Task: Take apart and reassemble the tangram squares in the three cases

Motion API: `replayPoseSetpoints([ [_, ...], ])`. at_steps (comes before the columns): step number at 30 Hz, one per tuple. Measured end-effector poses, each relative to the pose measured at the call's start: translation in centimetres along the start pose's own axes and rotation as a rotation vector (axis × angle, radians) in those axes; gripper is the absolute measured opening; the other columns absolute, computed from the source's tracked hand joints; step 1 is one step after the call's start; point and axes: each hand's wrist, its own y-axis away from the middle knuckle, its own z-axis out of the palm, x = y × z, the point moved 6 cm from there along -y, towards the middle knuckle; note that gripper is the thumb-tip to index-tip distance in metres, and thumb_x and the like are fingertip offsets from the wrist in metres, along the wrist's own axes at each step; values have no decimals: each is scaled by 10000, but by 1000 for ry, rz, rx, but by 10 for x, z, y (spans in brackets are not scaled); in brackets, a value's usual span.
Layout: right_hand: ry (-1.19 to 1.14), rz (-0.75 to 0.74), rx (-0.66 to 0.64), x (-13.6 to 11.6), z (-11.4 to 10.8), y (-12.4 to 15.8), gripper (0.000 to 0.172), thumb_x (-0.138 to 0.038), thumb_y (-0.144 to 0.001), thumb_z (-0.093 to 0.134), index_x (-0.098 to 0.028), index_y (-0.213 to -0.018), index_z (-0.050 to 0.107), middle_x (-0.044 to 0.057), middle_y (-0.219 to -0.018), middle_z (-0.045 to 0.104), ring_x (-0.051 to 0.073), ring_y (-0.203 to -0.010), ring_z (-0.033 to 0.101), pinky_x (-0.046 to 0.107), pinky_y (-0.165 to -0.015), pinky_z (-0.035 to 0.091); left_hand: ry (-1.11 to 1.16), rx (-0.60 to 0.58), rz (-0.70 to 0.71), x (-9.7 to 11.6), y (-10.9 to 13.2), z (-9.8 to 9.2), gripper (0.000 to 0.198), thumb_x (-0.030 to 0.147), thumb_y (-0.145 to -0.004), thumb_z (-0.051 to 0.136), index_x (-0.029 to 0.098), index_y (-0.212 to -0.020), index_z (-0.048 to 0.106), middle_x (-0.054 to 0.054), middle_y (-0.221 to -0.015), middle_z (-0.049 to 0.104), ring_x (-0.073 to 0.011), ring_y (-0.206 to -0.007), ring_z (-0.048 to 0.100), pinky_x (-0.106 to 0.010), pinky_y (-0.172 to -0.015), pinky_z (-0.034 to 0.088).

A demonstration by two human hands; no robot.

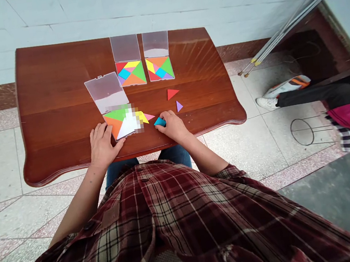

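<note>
My right hand (173,126) pinches a blue square tangram piece (160,122) just above or on the table. My left hand (103,146) grips the lower left corner of an open tangram box (124,128), with the thumb along its front edge. In that box lie a green triangle (114,114) and an orange triangle (113,124); its white bottom shows beside them. A yellow parallelogram (142,117) and a pink triangle (149,116) lie at its right side, partly blurred. Farther right are a loose red triangle (172,93) and a purple triangle (179,106).
Two open tangram boxes filled with pieces, a left one (131,73) and a right one (159,68), lie at the back of the brown table (60,99). Metal crutches (278,34) lean at the right. A seated person's leg (301,102) and a wire ring (302,132) are nearby.
</note>
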Motion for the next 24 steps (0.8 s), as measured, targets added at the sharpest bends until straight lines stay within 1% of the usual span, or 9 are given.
replayPoseSetpoints([
  [4, 5, 11, -26, 3, -6, 1, 343, -311, -846, 681, -177, -1152, 604, 129, -1214, 600, 262, -1015, 627, 379, -865, 503, 25, 16, 11, 1, 0, -1, 603, 573, -851, 526, 199, -1324, 542, -155, -1470, 506, -387, -1433, 372, -578, -1198, 241],
  [6, -3, 5, 6, 8, -15, -7, 359, -321, -849, 682, -176, -1168, 607, 130, -1213, 607, 271, -1036, 626, 395, -888, 506, 27, 19, 16, 1, -1, -2, 598, 569, -852, 528, 195, -1318, 546, -159, -1460, 511, -391, -1423, 380, -581, -1192, 247],
  [8, 4, 15, 81, 18, -30, -24, 359, -314, -862, 663, -173, -1187, 608, 137, -1226, 605, 282, -1056, 622, 418, -909, 504, 25, 19, 20, 0, -1, -1, 599, 567, -854, 526, 188, -1318, 546, -166, -1458, 509, -394, -1420, 382, -582, -1190, 248],
  [10, 30, 43, 151, 29, -46, -48, 348, -274, -881, 623, -159, -1209, 609, 155, -1264, 589, 283, -1060, 622, 430, -927, 497, 26, 16, 23, 0, -1, 0, 601, 568, -856, 527, 191, -1325, 542, -165, -1463, 503, -393, -1425, 376, -583, -1190, 247],
  [12, 70, 59, 162, 39, -57, -75, 393, -237, -866, 630, -145, -1247, 602, 169, -1290, 581, 291, -1075, 616, 430, -937, 489, 29, 17, 20, -1, -1, 0, 604, 575, -857, 528, 202, -1332, 537, -158, -1467, 500, -390, -1430, 370, -586, -1191, 243],
  [14, 112, 38, 86, 44, -59, -100, 447, -204, -811, 680, -144, -1249, 612, 168, -1293, 590, 297, -1085, 609, 422, -941, 482, 28, 19, 15, -2, 0, 1, 605, 584, -858, 527, 208, -1333, 537, -154, -1469, 500, -389, -1431, 369, -592, -1194, 236],
  [17, 159, -4, -27, 49, -59, -126, 420, -204, -737, 743, -153, -1145, 658, 139, -1187, 641, 286, -1029, 608, 411, -912, 483, 21, 11, 12, 0, 1, 1, 609, 592, -861, 523, 200, -1327, 543, -158, -1468, 502, -389, -1425, 375, -595, -1196, 232],
  [21, 135, 0, -97, 58, -59, -136, 389, -217, -679, 797, -171, -1041, 665, 74, -1008, 658, 213, -884, 587, 348, -806, 481, 15, 5, 16, 2, 1, 1, 615, 582, -864, 523, 178, -1327, 542, -170, -1467, 500, -384, -1423, 378, -579, -1201, 237],
  [24, 88, 23, -135, 63, -61, -134, 318, -217, -700, 783, -183, -993, 662, 23, -876, 642, 162, -773, 547, 305, -715, 461, 10, 13, 20, 1, 1, 2, 608, 581, -859, 527, 194, -1328, 541, -158, -1467, 506, -382, -1421, 381, -587, -1193, 247],
])
